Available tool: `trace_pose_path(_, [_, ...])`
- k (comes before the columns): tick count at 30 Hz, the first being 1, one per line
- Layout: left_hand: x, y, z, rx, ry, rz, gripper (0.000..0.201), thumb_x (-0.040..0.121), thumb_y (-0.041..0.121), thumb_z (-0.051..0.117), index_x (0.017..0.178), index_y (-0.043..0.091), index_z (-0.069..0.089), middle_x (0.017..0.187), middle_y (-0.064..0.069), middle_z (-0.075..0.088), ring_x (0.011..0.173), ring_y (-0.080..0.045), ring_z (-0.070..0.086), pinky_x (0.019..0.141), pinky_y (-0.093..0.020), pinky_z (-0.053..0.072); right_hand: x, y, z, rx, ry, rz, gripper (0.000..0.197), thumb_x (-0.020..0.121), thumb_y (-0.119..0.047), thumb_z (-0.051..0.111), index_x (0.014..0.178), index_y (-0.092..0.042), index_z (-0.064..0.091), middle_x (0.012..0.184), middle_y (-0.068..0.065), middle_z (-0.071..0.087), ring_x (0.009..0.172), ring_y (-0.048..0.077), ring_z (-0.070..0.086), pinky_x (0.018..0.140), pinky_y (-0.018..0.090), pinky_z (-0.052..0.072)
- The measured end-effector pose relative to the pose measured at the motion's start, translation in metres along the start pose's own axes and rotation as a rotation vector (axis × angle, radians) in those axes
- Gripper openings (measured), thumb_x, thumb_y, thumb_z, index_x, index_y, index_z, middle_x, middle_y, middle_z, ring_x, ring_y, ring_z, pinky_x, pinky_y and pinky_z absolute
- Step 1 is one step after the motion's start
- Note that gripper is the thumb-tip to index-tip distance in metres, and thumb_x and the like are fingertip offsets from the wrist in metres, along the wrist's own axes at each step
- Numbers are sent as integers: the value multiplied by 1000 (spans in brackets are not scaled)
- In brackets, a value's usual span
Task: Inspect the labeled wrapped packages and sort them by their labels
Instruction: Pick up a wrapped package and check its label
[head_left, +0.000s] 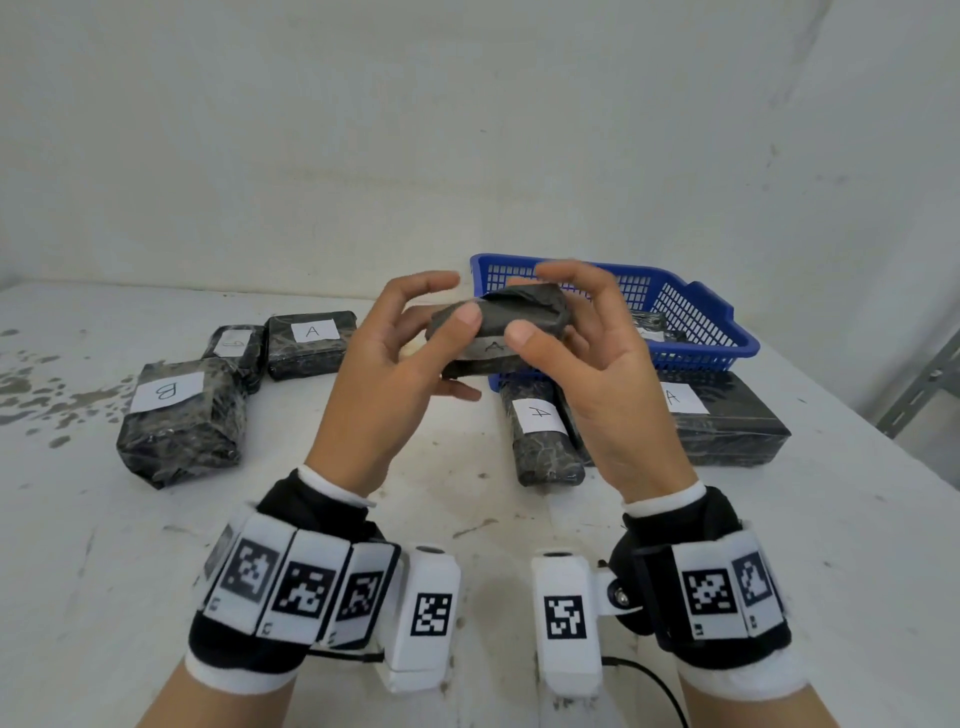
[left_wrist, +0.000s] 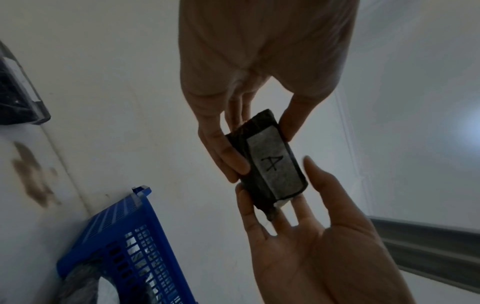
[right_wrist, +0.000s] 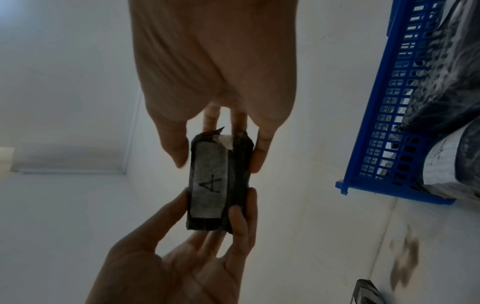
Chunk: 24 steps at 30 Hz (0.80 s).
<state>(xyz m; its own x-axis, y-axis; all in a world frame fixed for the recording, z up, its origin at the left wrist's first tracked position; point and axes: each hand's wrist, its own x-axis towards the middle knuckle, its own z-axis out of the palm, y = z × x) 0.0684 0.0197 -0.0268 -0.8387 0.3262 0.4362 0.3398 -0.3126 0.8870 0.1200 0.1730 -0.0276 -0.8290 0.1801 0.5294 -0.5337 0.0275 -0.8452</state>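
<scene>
Fingers (head_left: 470, 315) first: both your hands pinch one small black parcel (head_left: 498, 325), thumb in front and the others curled behind it, your left hand (head_left: 387, 374) on its left end and your right hand (head_left: 592, 358) on its right end. It hangs in the air above the middle of the tabletop (head_left: 441, 499), in front of the basket (head_left: 691, 312).

Now the scene, big to small. Behind your hands on the right, the blue basket holds at least one more wrapped parcel, whose label you cannot read from here. Below the basket lie two A parcels: a wide flat one (head_left: 737, 431) at the right and a narrow one (head_left: 543, 441) partly behind your right wrist. On the left of the tabletop sit a bulky B parcel (head_left: 179, 421), another A parcel (head_left: 311, 343) behind it, and between those a small one (head_left: 234, 345) whose letter is too blurred to tell.

Smallest is the white label (left_wrist: 274, 164) on the parcel you hold. Both wrist views show it reads A, and it faces down toward your wrists.

So you are at the inspection step, and the reading looks done. Next comes the placing: judging from the layout, the right-hand A group just below the basket seems the likely home, though one A also sits on the left. Release one hand, carry with the other, and set the parcel down label up, clear of its neighbours.
</scene>
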Motion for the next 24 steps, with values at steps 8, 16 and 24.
trace_pose_path(8, [2,-3,-4,6,-4,41,33,79,28,68,110,17,67,109,-11,70,102,-24,67,94,-37,53,0,-2,-5,-94,3,52,32,90,-15,66,122,-23,64,110,2,73,89,18,66,79,38,56])
trace_pose_path(16, [3,-1,-4,-5,11,26,23,84,29,62,103,19,70,99,-4,71,99,-21,66,86,-32,53,0,-2,-3,-89,40,74,21,89,-29,66,109,-24,69,102,3,74,83,19,66,78,41,55])
trace_pose_path(24, [-1,-1,1,78,-3,65,13,90,15,66,101,20,70,96,5,71,91,-5,66,81,-17,50,-1,-1,-1,-46,51,72,13,88,-20,70,102,-20,68,103,13,73,92,19,69,76,35,59])
